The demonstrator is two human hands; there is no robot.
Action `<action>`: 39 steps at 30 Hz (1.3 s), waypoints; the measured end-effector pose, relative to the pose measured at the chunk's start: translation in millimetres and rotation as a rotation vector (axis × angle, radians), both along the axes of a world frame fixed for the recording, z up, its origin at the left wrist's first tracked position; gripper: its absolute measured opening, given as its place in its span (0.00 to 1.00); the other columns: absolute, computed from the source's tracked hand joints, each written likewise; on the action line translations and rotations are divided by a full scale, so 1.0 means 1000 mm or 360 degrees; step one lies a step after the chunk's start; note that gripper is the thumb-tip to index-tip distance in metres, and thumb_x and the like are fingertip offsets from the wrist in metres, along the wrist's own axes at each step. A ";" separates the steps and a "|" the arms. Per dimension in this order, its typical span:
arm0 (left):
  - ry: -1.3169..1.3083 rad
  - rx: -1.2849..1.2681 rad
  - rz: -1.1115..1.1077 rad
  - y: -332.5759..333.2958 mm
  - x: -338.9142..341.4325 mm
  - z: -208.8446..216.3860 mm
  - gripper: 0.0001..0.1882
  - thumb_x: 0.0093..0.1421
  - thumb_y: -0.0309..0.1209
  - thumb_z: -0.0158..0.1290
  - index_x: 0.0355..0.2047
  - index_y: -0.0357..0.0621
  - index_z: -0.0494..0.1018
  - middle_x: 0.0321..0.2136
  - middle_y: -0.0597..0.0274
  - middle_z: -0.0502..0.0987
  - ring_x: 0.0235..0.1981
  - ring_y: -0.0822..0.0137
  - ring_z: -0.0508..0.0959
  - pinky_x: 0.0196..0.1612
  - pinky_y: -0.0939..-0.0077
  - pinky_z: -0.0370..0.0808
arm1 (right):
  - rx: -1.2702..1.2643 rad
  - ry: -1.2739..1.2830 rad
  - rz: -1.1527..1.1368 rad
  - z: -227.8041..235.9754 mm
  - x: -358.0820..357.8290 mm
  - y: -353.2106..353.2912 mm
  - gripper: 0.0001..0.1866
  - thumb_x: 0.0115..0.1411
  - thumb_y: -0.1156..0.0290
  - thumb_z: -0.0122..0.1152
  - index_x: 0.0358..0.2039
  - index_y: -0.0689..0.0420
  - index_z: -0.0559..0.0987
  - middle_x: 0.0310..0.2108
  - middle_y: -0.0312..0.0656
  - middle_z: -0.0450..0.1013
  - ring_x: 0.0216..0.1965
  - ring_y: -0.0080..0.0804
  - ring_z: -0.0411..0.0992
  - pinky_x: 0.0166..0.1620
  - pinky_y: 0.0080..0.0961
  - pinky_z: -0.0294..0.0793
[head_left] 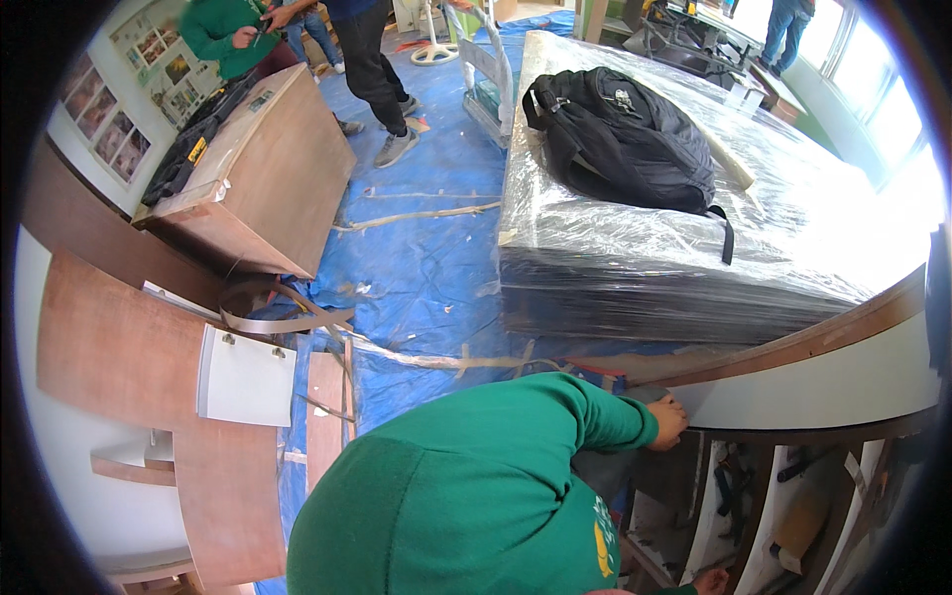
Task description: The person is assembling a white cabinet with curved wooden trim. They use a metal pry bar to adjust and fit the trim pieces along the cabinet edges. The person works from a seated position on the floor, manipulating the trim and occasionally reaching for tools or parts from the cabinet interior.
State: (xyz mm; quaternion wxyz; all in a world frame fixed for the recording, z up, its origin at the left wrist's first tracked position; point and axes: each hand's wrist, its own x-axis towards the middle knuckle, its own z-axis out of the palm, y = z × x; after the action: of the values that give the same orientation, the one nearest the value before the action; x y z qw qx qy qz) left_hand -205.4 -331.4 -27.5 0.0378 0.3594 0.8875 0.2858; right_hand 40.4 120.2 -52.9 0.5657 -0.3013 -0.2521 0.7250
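Observation:
My green-sleeved left arm reaches to the right, where my left hand [669, 421] is curled over the near corner of a cabinet with a curved white panel [813, 382]. Low at the picture's bottom edge, my right hand [710, 582] is by the cabinet's open compartments; it is partly cut off, so its fingers do not show well. Inside the compartments, between upright dividers [752, 516], lie black tools [732, 488] and a brown piece [801, 521], their exact kinds unclear.
A plastic-wrapped stack [635, 268] bears a black backpack [635, 139]. Blue sheeting [416, 258] covers the floor, with wood strips and a curled band [283, 322] on it. Wooden cabinets [268, 169] stand left. Two people [372, 69] stand beyond, near a cart [486, 74]; another person [788, 35] is far right.

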 end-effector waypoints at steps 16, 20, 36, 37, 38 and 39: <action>0.0043 -0.0059 0.0005 0.005 -0.002 -0.004 0.19 0.54 0.43 0.57 0.41 0.44 0.78 0.43 0.59 0.76 0.51 0.59 0.71 0.57 0.58 0.60 | 0.0386 -0.1268 0.0196 0.010 0.005 -0.021 0.08 0.61 0.70 0.59 0.29 0.60 0.72 0.28 0.44 0.68 0.37 0.41 0.70 0.44 0.43 0.72; 0.0036 -0.0114 -0.0001 0.003 -0.002 -0.001 0.20 0.55 0.43 0.56 0.42 0.44 0.77 0.43 0.58 0.76 0.51 0.59 0.71 0.56 0.58 0.60 | 0.0592 -0.1779 0.0473 -0.004 0.016 -0.052 0.09 0.60 0.69 0.60 0.28 0.60 0.73 0.27 0.44 0.69 0.37 0.40 0.70 0.43 0.43 0.72; -0.0030 -0.0382 -0.0343 -0.025 -0.014 0.016 0.30 0.56 0.48 0.55 0.52 0.39 0.74 0.52 0.48 0.74 0.64 0.50 0.62 0.64 0.48 0.59 | 0.1521 -0.2591 0.1479 -0.065 0.137 -0.157 0.10 0.59 0.66 0.62 0.27 0.57 0.73 0.23 0.42 0.69 0.31 0.37 0.71 0.35 0.41 0.72; -0.0084 -0.0269 -0.0234 -0.034 -0.013 0.019 0.31 0.57 0.50 0.54 0.53 0.38 0.73 0.54 0.46 0.73 0.64 0.49 0.62 0.64 0.48 0.60 | 0.1090 -0.2474 0.1464 -0.069 0.143 -0.157 0.10 0.58 0.66 0.61 0.26 0.57 0.73 0.22 0.42 0.69 0.27 0.36 0.71 0.31 0.41 0.72; -0.0159 -0.0168 -0.0128 -0.043 -0.012 0.023 0.33 0.58 0.52 0.53 0.54 0.38 0.72 0.55 0.45 0.72 0.64 0.48 0.62 0.63 0.49 0.61 | 0.0672 -0.2330 0.1432 -0.072 0.150 -0.156 0.10 0.58 0.65 0.61 0.26 0.56 0.74 0.21 0.42 0.69 0.24 0.36 0.71 0.27 0.40 0.72; -0.0285 -0.0229 -0.0075 -0.052 -0.013 0.029 0.31 0.59 0.52 0.51 0.51 0.38 0.74 0.54 0.45 0.73 0.61 0.47 0.66 0.62 0.50 0.63 | 0.0270 -0.2160 0.1389 -0.074 0.156 -0.156 0.10 0.58 0.65 0.61 0.26 0.56 0.74 0.20 0.41 0.69 0.20 0.35 0.71 0.22 0.39 0.72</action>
State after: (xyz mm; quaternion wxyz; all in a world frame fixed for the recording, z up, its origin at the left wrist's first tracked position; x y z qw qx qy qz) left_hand -218.7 -383.3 1.8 0.1494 0.3495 0.8901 0.2515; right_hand 196.8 -35.7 -126.7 -0.0232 -0.5061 -0.6892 0.5180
